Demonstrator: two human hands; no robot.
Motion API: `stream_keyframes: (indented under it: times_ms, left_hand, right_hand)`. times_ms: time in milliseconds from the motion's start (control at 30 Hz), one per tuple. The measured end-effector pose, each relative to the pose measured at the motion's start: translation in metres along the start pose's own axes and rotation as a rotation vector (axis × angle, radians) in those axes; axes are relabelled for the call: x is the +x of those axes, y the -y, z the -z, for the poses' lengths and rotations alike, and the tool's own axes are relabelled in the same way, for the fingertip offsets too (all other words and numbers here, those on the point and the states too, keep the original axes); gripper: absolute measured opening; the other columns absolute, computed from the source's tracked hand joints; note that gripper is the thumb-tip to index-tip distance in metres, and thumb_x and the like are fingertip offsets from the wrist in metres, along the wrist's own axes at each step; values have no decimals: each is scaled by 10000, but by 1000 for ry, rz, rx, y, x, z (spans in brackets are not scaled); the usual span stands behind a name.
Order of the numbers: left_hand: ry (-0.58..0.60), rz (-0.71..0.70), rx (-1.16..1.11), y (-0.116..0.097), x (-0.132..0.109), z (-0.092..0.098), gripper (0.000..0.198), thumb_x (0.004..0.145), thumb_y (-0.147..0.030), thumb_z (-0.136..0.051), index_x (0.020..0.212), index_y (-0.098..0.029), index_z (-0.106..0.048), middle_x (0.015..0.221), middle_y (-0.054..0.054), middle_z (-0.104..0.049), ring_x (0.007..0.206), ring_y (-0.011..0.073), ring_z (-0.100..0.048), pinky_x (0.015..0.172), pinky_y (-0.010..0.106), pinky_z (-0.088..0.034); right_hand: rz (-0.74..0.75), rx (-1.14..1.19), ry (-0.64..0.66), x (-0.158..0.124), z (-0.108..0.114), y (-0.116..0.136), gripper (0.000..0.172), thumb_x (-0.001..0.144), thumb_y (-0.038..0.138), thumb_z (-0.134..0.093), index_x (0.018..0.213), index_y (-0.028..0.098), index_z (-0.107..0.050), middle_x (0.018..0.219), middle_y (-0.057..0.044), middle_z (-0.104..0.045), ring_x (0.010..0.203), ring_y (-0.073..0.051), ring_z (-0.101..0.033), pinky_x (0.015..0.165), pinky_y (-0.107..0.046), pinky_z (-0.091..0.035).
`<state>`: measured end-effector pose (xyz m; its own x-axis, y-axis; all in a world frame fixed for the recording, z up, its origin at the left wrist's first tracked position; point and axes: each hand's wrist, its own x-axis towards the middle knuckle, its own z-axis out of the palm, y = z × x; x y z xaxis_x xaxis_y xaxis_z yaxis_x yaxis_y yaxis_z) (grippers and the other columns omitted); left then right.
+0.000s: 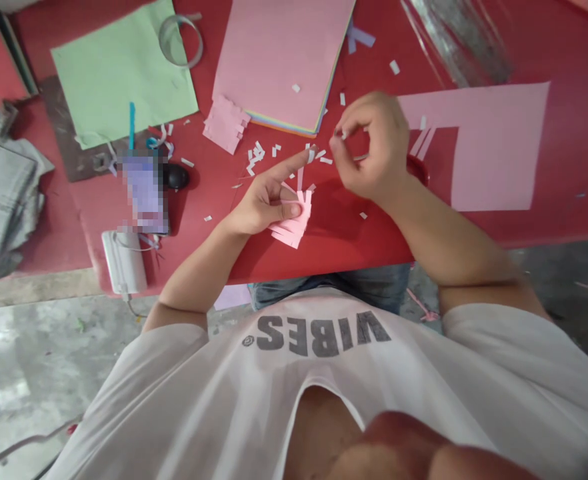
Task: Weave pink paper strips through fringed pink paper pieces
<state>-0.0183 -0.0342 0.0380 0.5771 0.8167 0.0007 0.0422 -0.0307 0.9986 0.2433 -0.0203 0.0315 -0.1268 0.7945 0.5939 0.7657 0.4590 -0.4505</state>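
Note:
My left hand [269, 197] is closed on a small piece of pink paper [291, 230], pinched under the thumb, with narrow strips standing out along its edges. Its index finger points away from me, and a tiny white bit [311, 155] shows at the fingertip. To the right, my right hand [374, 143] is raised above the table with thumb and fingertips brought together. Something small and pale may be between them, too small to name. Small white scraps [257, 153] lie scattered just beyond my left hand. Another notched pink piece [227, 125] rests beside the paper stack.
A stack of coloured paper [279, 60] lies ahead, pink on top. Green paper [124, 73] with a tape roll [181, 41] is at left. Nearer are a phone [147, 193], a white power bank [124, 261] and newspapers [4, 200]. A cut pink sheet [499, 147] lies right.

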Motion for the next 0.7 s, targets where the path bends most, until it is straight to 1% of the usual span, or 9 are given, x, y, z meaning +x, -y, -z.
stream_keyframes:
  times_ms: [67,133,233,300,367,467,567,633,700]
  left_hand:
    - [143,45,-139,4,0,-1,937,807,-629,-880,1591,-313,-477,722,-16,-672,648,218,-756,486,238,-531]
    - [243,90,-203,7,0,-2,987,852,-583,-863,1656,-305,-362,571,-79,-536,456,129,-624,436,177,-430]
    - [282,117,-244,8,-1,-4,1043,860,-524,-879,1687,-272,-295,520,-113,-444,377,70,-487,438,174,-389]
    - [293,108,-235,6,-1,-3,1048,853,-472,-896,1688,-260,-299,538,-102,-477,405,74,-492,469,201,-425]
    - [306,74,-213,4,-1,-2,987,861,-426,-890,1672,-270,-349,603,-69,-569,464,94,-545,504,222,-464]
    - [315,21,-168,2,-1,2,871,870,-394,-870,1626,-298,-446,843,13,-729,575,126,-641,526,231,-494]
    - [297,-3,-128,2,-1,6,830,841,-388,-886,1581,-309,-518,1089,73,-764,639,141,-677,528,238,-510]
    - [299,5,-119,2,-2,7,848,826,-378,-898,1582,-308,-518,1058,70,-759,626,137,-662,512,229,-490]
    - [316,34,-124,2,-3,9,894,823,-369,-902,1608,-304,-479,919,44,-737,579,122,-620,483,207,-440]
  right_hand:
    - [107,168,16,-7,1,9,141,1036,437,-543,1088,306,-563,1036,-50,-715,981,-294,-698,918,-543,-551]
    - [151,232,74,-14,-1,18,119,1047,413,-548,1096,305,-558,1055,-41,-727,996,-285,-714,910,-534,-572]
    - [129,211,100,-23,-8,26,73,1066,365,-519,1086,300,-546,1044,-39,-728,978,-287,-722,891,-555,-579]
    - [88,188,116,-25,-11,28,70,1073,361,-516,1083,296,-541,1055,-45,-726,998,-293,-724,897,-567,-577]
    - [53,172,137,-26,-12,28,87,1067,374,-541,1102,295,-535,1094,-58,-727,1047,-303,-724,917,-571,-572]
    - [68,164,120,-25,-11,30,133,1054,386,-574,1114,288,-508,1098,-59,-725,1013,-300,-729,880,-548,-584]
    - [98,169,84,-25,-9,35,154,1040,361,-586,1102,282,-470,1062,-41,-718,915,-274,-729,804,-498,-592]
    - [82,153,97,-25,-9,39,162,1027,338,-594,1095,282,-458,1056,-33,-715,873,-260,-722,789,-477,-589]
    - [53,130,119,-25,-9,41,186,1011,331,-609,1094,282,-450,1054,-32,-713,856,-253,-717,792,-466,-586]
